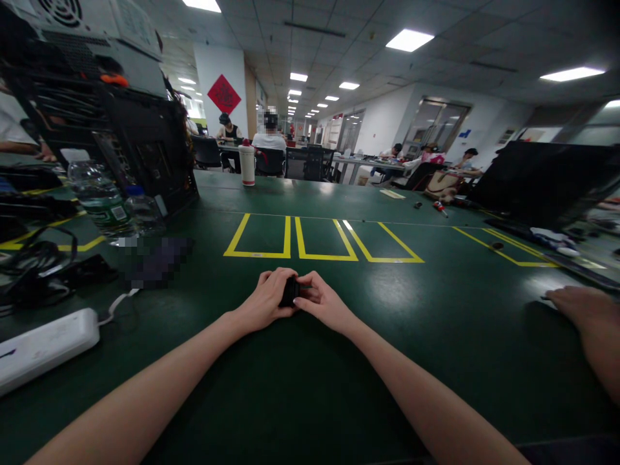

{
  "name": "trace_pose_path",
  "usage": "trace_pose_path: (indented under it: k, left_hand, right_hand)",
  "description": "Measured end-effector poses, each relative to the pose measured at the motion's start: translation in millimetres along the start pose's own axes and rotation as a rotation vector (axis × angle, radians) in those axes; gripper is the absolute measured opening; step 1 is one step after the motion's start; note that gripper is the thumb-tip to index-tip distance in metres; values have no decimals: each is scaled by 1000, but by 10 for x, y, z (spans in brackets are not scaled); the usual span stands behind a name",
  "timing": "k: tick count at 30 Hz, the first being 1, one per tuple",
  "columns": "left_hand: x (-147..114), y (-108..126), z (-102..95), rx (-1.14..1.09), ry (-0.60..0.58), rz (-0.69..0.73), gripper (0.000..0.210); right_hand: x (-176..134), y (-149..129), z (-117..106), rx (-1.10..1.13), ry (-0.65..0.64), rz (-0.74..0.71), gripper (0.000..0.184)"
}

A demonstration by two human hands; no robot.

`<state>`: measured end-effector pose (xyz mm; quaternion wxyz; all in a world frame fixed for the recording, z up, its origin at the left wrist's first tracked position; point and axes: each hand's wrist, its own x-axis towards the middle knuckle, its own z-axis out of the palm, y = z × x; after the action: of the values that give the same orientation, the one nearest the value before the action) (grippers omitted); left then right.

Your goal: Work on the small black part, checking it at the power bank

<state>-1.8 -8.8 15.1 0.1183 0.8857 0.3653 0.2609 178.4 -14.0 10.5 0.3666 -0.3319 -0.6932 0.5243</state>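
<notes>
A small black block-like object [289, 292] is between my two hands on the dark green table [290, 400]; its exact kind I cannot make out. Over its left side and top curls my left hand [271, 294], fingers wrapped round it. From the other side my right hand [322, 300] grips its right edge between thumb and fingers. Both hands rest low at the tabletop, just in front of yellow tape outlines [327, 257]. Part of the object is hidden by my fingers.
A white power strip [48, 345], cables and plastic bottles [99, 200] stand left, beside a black computer case [145, 142]. Farther back is a cream tumbler [247, 165]. Another person's hand [576, 307] rests at the right, near a dark monitor [542, 181].
</notes>
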Motion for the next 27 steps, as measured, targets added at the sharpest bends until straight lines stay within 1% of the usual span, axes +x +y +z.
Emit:
trace_pose_path:
  k: [4, 8, 13, 18, 21, 27]
  left_hand:
    - [2, -41, 47, 11, 18, 5, 50]
    - [5, -50, 62, 8, 16, 3, 50]
    - [6, -45, 56, -2, 20, -3, 50]
    - [4, -43, 52, -3, 10, -3, 49]
    - [5, -46, 57, 4, 18, -3, 52]
    - [11, -33, 44, 3, 10, 4, 49]
  right_hand:
    - [6, 21, 11, -17, 37, 2, 18]
    - [22, 41, 10, -21, 46, -3, 18]
    - [18, 8, -5, -54, 85, 34, 29]
    - [16, 10, -23, -23, 25, 35, 24]
    - [18, 51, -24, 21, 4, -3, 29]
    - [40, 110, -5, 69, 29, 4, 22]
